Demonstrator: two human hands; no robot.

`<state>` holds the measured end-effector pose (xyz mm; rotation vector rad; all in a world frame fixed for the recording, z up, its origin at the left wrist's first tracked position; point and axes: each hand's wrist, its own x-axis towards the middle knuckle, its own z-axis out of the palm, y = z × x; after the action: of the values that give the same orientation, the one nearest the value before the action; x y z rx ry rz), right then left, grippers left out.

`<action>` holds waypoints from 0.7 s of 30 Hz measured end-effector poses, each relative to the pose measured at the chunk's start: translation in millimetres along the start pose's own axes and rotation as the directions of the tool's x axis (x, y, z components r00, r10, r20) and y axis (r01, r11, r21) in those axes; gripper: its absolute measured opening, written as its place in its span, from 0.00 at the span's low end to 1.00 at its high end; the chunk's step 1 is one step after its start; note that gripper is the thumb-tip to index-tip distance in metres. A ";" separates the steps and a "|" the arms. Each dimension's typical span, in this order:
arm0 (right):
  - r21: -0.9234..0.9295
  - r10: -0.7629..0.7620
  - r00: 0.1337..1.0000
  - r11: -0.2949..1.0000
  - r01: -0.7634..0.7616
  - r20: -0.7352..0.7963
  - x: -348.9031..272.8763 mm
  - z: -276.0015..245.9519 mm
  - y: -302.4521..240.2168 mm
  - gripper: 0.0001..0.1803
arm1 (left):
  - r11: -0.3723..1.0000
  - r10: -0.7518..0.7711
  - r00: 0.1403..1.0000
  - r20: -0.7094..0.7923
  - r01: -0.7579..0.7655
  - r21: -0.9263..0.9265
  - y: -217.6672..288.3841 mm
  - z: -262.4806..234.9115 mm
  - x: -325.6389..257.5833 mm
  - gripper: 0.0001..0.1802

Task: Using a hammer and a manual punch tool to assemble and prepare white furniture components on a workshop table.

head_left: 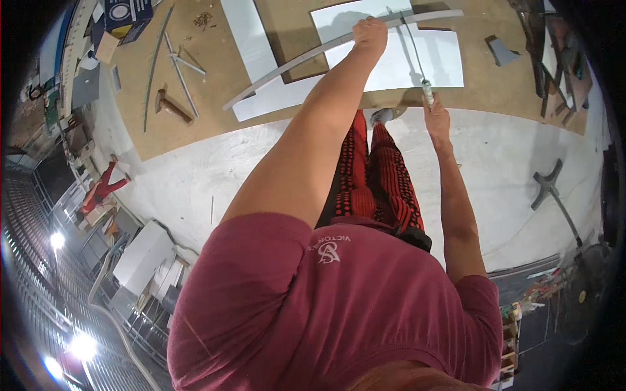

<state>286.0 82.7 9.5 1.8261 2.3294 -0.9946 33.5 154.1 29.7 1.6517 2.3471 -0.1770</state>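
A white sheet (407, 68) with cut-out edges lies on the brown board (228, 130) before me. Across it runs a long, narrow grey strip (293, 64) like a straightedge, bowed in this view. My left hand (370, 35) is closed over the strip, pressing near its middle. In my right hand (437, 120), at the sheet's near edge, is a tool with a pale handle (427, 91) and a long thin blade or rod (412, 44). The tool points away from me and reaches toward the strip; whether its tip touches anything I cannot tell.
At left on the board lie a hammer (175, 107), thin metal rods (179, 75) and a long ruler (156, 68). A dark blue box (129, 19) stands at far left. Offcuts (564, 58) pile up at far right. A black cross-shaped stand base (549, 184) is on the floor at right.
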 end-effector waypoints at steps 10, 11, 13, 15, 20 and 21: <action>0.153 0.029 0.999 0.988 -0.032 0.020 -61.4 -45.8 -31.9 0.15 | 0.982 0.100 0.994 0.037 -0.092 -0.165 -29.0 1.2 -13.7 0.18; 0.167 0.024 1.000 0.986 -0.027 0.017 -65.1 -46.3 -36.6 0.15 | 0.959 0.098 0.995 0.014 -0.091 -0.268 -37.9 2.7 -24.2 0.23; 0.242 0.042 0.998 0.969 -0.050 0.038 -66.6 -48.0 -41.9 0.14 | 0.959 0.091 0.987 -0.132 -0.123 -0.254 -63.6 1.6 -44.7 0.30; 0.142 0.075 0.992 0.986 -0.089 0.101 -63.4 -43.7 -46.0 0.14 | 0.955 0.025 0.985 -0.169 -0.073 -0.286 -97.5 2.8 -68.8 0.29; 0.169 0.050 0.996 0.984 -0.061 0.070 -65.6 -23.5 -61.4 0.15 | 0.976 0.070 0.984 -0.163 -0.101 -0.193 -127.5 9.7 -80.1 0.20; 0.162 0.071 0.992 0.983 -0.088 0.108 -64.4 -22.7 -65.4 0.15 | 0.975 0.067 0.984 -0.167 -0.100 -0.198 -125.0 13.3 -76.5 0.20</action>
<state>257.1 30.6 82.8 1.8580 2.1564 -1.2745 -57.5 38.5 32.1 1.7139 2.3099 0.2161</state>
